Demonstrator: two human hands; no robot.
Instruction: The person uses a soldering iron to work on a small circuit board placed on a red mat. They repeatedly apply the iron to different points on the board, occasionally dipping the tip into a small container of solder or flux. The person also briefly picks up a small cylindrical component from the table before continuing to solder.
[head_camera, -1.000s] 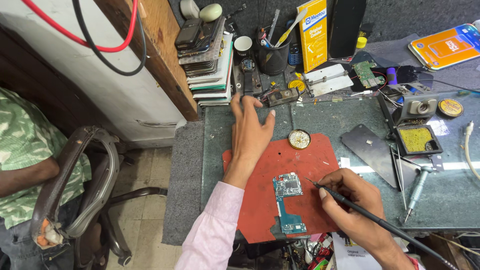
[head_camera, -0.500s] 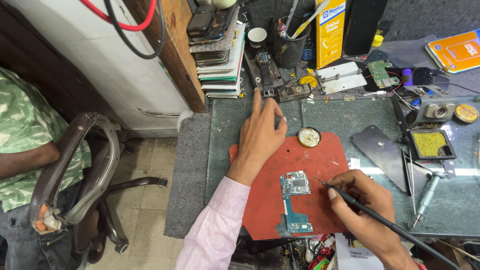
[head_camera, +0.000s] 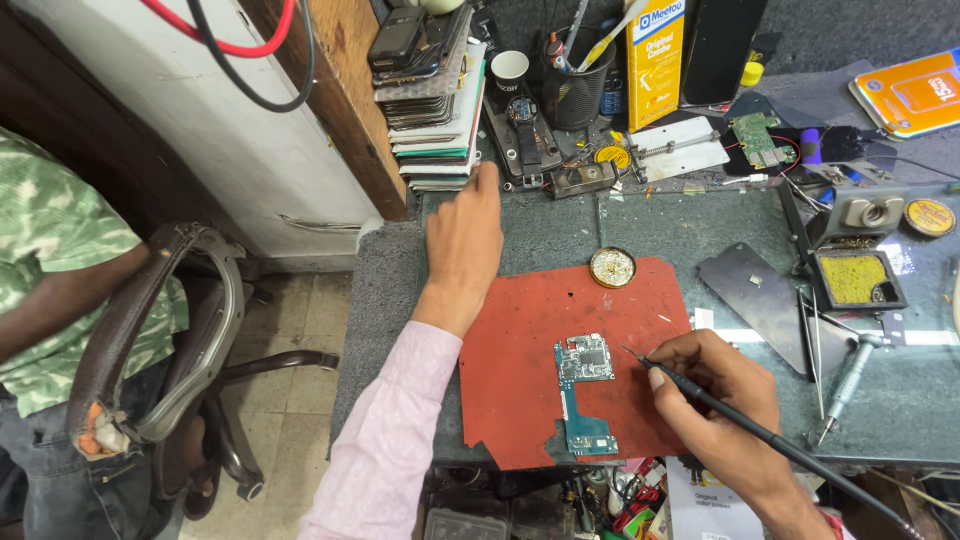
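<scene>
One blue circuit board (head_camera: 583, 392) lies in the middle of the red mat (head_camera: 520, 350). The right hand (head_camera: 715, 385) grips one black soldering iron (head_camera: 740, 420), tip just beside the board. The left hand (head_camera: 463, 245) reaches open past the mat's top, near one stack of phones (head_camera: 435, 110). One round tin (head_camera: 612, 267) sits on the mat's top edge.

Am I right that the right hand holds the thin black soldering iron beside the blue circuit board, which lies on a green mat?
Not quite: the head view shows a red mat, not green. The right hand does hold the thin black soldering iron beside the blue circuit board.
</scene>
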